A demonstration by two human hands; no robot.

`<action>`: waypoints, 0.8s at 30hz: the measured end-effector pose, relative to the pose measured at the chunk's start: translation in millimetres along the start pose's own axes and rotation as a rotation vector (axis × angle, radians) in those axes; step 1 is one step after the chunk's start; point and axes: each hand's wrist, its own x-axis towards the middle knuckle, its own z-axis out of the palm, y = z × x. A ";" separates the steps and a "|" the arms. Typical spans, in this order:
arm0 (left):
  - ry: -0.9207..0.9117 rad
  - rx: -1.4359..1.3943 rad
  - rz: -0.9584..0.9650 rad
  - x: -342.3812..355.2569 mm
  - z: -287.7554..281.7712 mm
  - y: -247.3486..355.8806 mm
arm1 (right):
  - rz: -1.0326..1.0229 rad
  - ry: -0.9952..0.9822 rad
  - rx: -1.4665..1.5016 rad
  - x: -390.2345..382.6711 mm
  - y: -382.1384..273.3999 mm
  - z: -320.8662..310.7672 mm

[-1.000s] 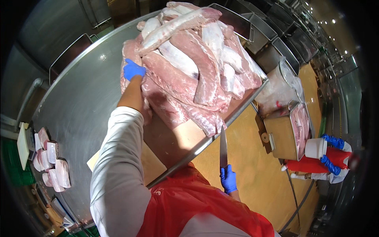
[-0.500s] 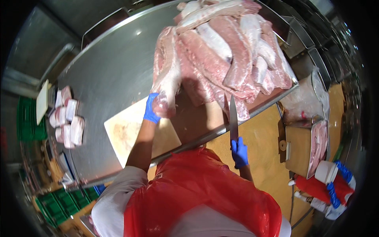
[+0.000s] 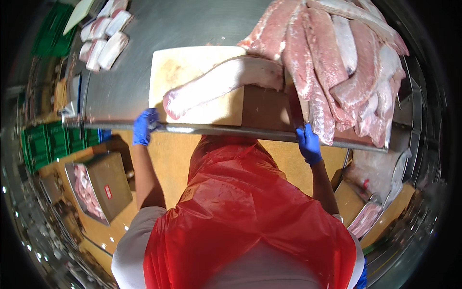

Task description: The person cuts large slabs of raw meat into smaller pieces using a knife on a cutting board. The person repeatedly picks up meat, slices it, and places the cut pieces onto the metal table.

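My left hand (image 3: 146,126), blue-gloved, is loosely open at the table's front edge beside the cream cutting board (image 3: 196,111), nothing visible in its grasp. A long pale slab of meat (image 3: 219,82) lies diagonally across that board, its far end beside the heap of long pink cuts (image 3: 320,62). My right hand (image 3: 308,142), also gloved, is closed on a knife (image 3: 296,108) at the front edge just left of the heap; the blade points away from me and lies partly in shadow against the meat and table.
Small cut pieces (image 3: 105,50) sit on the steel table (image 3: 125,96) at back left. Green crates (image 3: 45,147) and a metal bin of meat (image 3: 103,190) stand low on the left. A bagged container (image 3: 375,168) and another meat bin (image 3: 365,216) are low right. A co-worker's blue glove (image 3: 362,274) shows at bottom right.
My left hand has pulled a long cut off the heap onto the board and let it go. The view has swung, shifting the table's contents. The knife remains in my right hand.
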 end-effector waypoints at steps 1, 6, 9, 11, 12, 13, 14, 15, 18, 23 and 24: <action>0.202 0.174 0.159 -7.7 -22.5 4.1 | 0.123 -0.050 0.076 10.6 -2.1 3.4; 0.237 0.440 0.685 -30.3 -27.6 30.1 | 0.357 -0.084 0.324 63.4 -33.2 36.4; 0.125 0.924 0.724 -41.8 54.7 44.7 | 0.430 -0.041 0.384 77.8 -73.7 59.6; 0.062 1.222 0.872 -34.0 95.5 41.3 | 0.464 -0.051 0.376 84.8 -98.5 72.7; 0.075 1.299 0.947 -18.3 110.7 29.5 | 0.494 -0.080 0.422 86.7 -110.7 76.5; 0.036 1.363 0.950 -19.2 137.2 28.3 | 0.530 -0.101 0.462 86.6 -116.4 81.4; -0.059 1.449 0.922 -20.3 165.0 33.6 | 0.543 -0.007 0.744 80.1 -110.6 98.7; -0.071 1.488 1.029 -12.2 180.1 24.3 | 0.651 0.044 0.932 83.2 -117.5 107.7; -0.091 1.633 0.979 10.5 229.0 20.3 | 0.621 -0.008 0.989 98.0 -113.3 113.5; -0.279 1.509 0.935 35.2 239.7 43.7 | 0.586 0.115 1.422 144.5 -93.1 133.6; -0.356 1.506 0.877 31.9 237.8 54.1 | 0.581 0.161 1.384 153.3 -93.5 139.4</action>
